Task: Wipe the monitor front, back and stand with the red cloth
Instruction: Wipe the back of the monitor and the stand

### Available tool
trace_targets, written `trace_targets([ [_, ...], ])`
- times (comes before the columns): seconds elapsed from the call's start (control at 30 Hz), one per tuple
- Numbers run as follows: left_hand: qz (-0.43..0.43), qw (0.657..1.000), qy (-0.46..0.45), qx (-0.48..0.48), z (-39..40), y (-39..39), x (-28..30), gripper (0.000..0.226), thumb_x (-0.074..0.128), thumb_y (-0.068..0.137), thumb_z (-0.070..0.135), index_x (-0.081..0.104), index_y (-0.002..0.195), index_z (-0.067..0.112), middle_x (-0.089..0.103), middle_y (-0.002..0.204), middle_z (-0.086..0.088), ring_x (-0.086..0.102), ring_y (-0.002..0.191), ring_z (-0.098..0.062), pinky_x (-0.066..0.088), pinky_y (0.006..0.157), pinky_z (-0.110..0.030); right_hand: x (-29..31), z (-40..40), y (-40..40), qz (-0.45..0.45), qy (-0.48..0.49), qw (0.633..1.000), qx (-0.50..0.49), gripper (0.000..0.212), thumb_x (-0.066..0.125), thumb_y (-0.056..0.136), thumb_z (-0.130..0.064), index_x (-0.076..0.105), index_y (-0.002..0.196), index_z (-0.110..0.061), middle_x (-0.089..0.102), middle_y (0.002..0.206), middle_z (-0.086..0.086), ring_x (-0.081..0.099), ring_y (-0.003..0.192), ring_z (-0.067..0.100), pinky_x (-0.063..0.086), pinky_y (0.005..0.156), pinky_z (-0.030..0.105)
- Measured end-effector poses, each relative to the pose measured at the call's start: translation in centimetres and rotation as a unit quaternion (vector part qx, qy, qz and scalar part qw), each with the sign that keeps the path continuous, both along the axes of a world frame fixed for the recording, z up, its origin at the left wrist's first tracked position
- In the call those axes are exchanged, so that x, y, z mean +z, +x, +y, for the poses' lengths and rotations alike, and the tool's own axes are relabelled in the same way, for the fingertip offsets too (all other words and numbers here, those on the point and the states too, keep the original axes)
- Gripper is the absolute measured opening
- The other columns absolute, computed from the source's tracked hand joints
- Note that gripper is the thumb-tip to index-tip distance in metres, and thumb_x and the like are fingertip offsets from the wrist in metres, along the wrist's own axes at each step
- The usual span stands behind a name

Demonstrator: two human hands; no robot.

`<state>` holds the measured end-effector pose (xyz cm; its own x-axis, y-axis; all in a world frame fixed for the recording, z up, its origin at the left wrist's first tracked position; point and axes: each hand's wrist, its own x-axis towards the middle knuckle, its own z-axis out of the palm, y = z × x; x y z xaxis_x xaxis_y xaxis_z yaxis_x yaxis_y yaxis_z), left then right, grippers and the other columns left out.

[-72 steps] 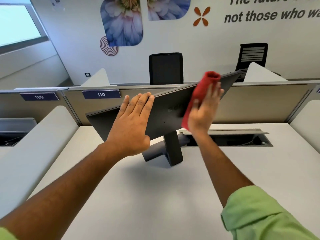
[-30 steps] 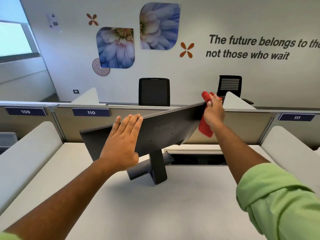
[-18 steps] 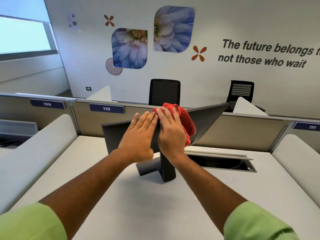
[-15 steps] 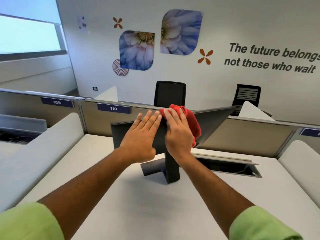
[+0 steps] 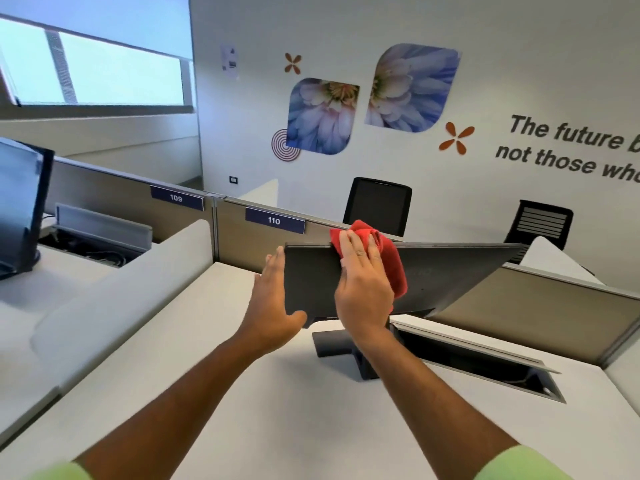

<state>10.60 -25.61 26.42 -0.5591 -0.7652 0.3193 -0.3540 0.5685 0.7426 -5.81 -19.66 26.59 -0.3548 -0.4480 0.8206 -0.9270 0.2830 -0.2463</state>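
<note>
The dark grey monitor (image 5: 446, 275) stands on the white desk (image 5: 277, 410) with its back panel toward me. Its stand (image 5: 332, 342) shows below the panel, partly behind my right forearm. My right hand (image 5: 363, 285) lies flat on the left half of the back and presses the red cloth (image 5: 388, 254) against it; the cloth bunches over the top edge. My left hand (image 5: 272, 306) grips the monitor's left edge, thumb under the bottom corner and fingers behind the edge. The screen side is hidden.
An open cable tray (image 5: 485, 362) with a raised lid is sunk in the desk right of the stand. Partitions labelled 109 (image 5: 176, 198) and 110 (image 5: 273, 220) run behind. Another monitor (image 5: 19, 209) stands on the desk at far left. Two black chairs (image 5: 379, 204) stand by the wall.
My right hand has slid the cloth leftward from the monitor's right end to its left half. My left hand has shifted from flat on the back to gripping the left edge.
</note>
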Motion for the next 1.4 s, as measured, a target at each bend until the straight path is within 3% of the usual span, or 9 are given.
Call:
trace_targets([
  [0.1, -0.002, 0.999, -0.01, -0.031, -1.0, 0.6, -0.5, 0.112, 0.072, 0.083, 0.006, -0.005, 0.16, 0.033, -0.002, 0.169, 0.01, -0.008, 0.155, -0.012, 0.002, 0.124, -0.037, -0.2, -1.5, 3.6, 0.015, 0.013, 0.999, 0.032, 0.049, 0.053, 0.108, -0.013, 0.049, 0.157, -0.019, 0.055, 0.156, -0.001, 0.042, 0.152, 0.028, 0.048, 0.111, 0.039],
  [0.2, 0.015, 0.997, 0.004, -0.081, -1.6, 1.3, -0.1, 0.108, 0.066, 0.086, -0.004, -0.005, 0.156, 0.038, -0.004, 0.165, 0.019, -0.009, 0.153, -0.008, 0.003, 0.126, -0.042, -0.1, -2.7, 6.3, 0.023, 0.021, 0.998, 0.056, 0.05, 0.031, 0.113, -0.036, 0.049, 0.157, -0.019, 0.055, 0.156, 0.0, 0.047, 0.148, 0.03, 0.047, 0.111, 0.046],
  [0.37, 0.03, 0.99, 0.024, -0.133, -2.0, 2.4, 0.5, 0.106, 0.058, 0.085, -0.017, -0.004, 0.151, 0.038, 0.002, 0.161, 0.018, 0.0, 0.153, -0.011, 0.004, 0.125, -0.033, -1.0, -3.9, 7.7, 0.099, 0.05, 0.99, 0.089, 0.06, 0.075, 0.096, -0.027, 0.055, 0.152, -0.015, 0.06, 0.151, 0.004, 0.054, 0.142, 0.034, 0.049, 0.111, 0.049],
  [0.7, -0.076, 0.993, 0.026, -0.082, -2.8, 4.0, -2.5, 0.106, 0.043, 0.082, -0.024, -0.005, 0.159, 0.031, -0.016, 0.167, 0.01, -0.016, 0.154, -0.017, 0.0, 0.126, -0.047, -6.0, 1.7, 4.2, 0.051, 0.042, 0.979, 0.191, 0.049, 0.077, 0.094, -0.019, 0.065, 0.142, -0.013, 0.069, 0.138, 0.004, 0.067, 0.129, 0.025, 0.053, 0.11, 0.037],
  [0.8, -0.073, 0.996, 0.001, -0.054, -3.4, 4.7, -3.2, 0.106, 0.044, 0.081, -0.022, -0.004, 0.16, 0.03, -0.02, 0.162, 0.02, -0.018, 0.153, -0.013, 0.002, 0.126, -0.045, -9.9, 4.9, 1.7, 0.012, 0.039, 0.986, 0.163, 0.037, 0.06, 0.106, -0.03, 0.069, 0.138, -0.014, 0.071, 0.135, 0.003, 0.071, 0.123, 0.025, 0.06, 0.101, 0.041],
  [0.97, -0.041, 0.994, -0.086, -0.057, -3.4, 4.2, -0.7, 0.107, 0.046, 0.078, -0.02, 0.0, 0.161, 0.03, -0.014, 0.166, 0.02, -0.016, 0.154, -0.01, 0.002, 0.122, -0.035, -8.7, 6.9, 2.1, 0.0, -0.03, 0.987, 0.159, 0.06, 0.032, 0.115, -0.046, 0.072, 0.131, -0.005, 0.07, 0.135, 0.006, 0.07, 0.123, 0.027, 0.052, 0.111, 0.033],
  [1.07, -0.038, 0.986, -0.137, -0.087, -3.0, 3.7, 1.2, 0.111, 0.042, 0.071, -0.021, 0.001, 0.161, 0.029, -0.013, 0.166, 0.023, -0.017, 0.153, -0.007, -0.005, 0.121, -0.031, -5.6, 5.8, 2.8, -0.004, -0.101, 0.982, 0.159, 0.054, 0.034, 0.116, -0.038, 0.071, 0.131, -0.001, 0.069, 0.137, 0.011, 0.067, 0.129, 0.029, 0.05, 0.114, 0.037],
  [1.2, -0.079, 0.978, -0.169, -0.091, -3.3, 3.2, 2.0, 0.112, 0.041, 0.072, -0.019, -0.004, 0.161, 0.031, -0.013, 0.166, 0.019, -0.016, 0.153, -0.01, -0.003, 0.125, -0.04, -2.4, 3.2, 2.2, 0.043, -0.162, 0.971, 0.171, 0.037, 0.058, 0.11, -0.025, 0.066, 0.137, -0.002, 0.063, 0.146, 0.013, 0.054, 0.143, 0.035, 0.047, 0.118, 0.042],
  [1.4, -0.079, 0.978, -0.174, -0.081, -3.7, 2.8, 2.1, 0.11, 0.045, 0.07, -0.019, 0.008, 0.161, 0.031, 0.0, 0.167, 0.02, -0.001, 0.155, -0.009, 0.004, 0.126, -0.047, -5.6, -1.5, -0.6, 0.149, 0.007, 0.974, 0.172, 0.047, 0.052, 0.111, -0.026, 0.05, 0.155, -0.01, 0.035, 0.168, 0.01, 0.021, 0.16, 0.039, 0.027, 0.129, 0.052],
])
